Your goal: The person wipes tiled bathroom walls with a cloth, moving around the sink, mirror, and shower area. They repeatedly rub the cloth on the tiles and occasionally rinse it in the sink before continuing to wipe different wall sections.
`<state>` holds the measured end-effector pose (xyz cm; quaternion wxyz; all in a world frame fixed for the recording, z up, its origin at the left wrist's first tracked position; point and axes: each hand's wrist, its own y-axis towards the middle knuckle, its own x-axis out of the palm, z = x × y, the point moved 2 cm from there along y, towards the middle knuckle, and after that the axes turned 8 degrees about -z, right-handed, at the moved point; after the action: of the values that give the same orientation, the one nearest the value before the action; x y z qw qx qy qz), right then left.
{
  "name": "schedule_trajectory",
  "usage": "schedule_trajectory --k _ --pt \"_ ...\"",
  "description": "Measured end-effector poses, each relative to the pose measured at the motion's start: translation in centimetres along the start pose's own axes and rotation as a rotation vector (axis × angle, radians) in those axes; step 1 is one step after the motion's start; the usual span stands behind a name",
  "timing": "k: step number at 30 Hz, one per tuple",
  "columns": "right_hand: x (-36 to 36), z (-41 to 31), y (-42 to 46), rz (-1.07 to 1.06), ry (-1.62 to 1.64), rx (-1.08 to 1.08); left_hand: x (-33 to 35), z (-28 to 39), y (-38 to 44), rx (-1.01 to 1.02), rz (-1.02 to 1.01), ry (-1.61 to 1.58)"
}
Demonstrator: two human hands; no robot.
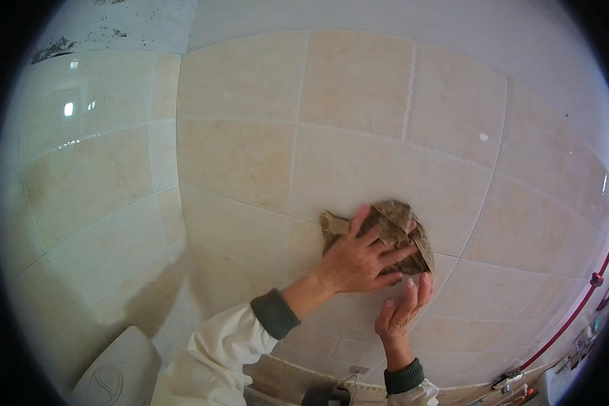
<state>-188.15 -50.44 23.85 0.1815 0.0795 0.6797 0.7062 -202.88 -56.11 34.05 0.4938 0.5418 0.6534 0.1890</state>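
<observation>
My left hand (358,259) lies with spread fingers on a crumpled brown cloth (396,228), pressing it against the beige tiled wall (355,172). Just below the cloth's lower right edge is my right hand (406,307), its fingers bent and pointing up; the fingertips are close to the cloth, and whether they touch it I cannot tell. Both sleeves are cream with dark green knitted cuffs. Part of the cloth is hidden beneath my left hand.
A wall corner runs down at the left, with a pale rounded object (122,370) at the lower left. Along the right wall slants a red pipe or pole (568,325). Low down are a dark object (325,395) and a white basin (558,383). Dark spots mark the upper left wall.
</observation>
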Motion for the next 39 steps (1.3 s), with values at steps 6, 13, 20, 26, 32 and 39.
schedule_trajectory --k 6,13,20,26,32,39 --pt "-2.3 1.5 -0.7 -0.05 -0.145 0.069 -5.9 -11.2 -3.6 -0.863 0.383 0.276" --pt "-2.1 -0.5 1.4 -0.102 -0.09 0.102 -9.9 -16.8 -2.9 -1.293 0.555 0.158" --pt "-0.7 -4.1 6.2 0.127 0.4 0.175 -2.5 -0.4 11.1 0.122 0.032 0.083" --pt "1.8 -4.4 8.9 0.086 0.149 0.106 -8.8 -10.2 10.0 -0.082 0.162 0.27" --pt "1.9 -4.6 9.2 0.011 -0.005 0.114 -17.4 -25.6 -1.0 -0.87 0.395 0.323" --pt "2.4 -4.6 10.4 0.011 -0.075 0.08 -10.6 -19.5 -18.0 -0.933 0.414 0.243"
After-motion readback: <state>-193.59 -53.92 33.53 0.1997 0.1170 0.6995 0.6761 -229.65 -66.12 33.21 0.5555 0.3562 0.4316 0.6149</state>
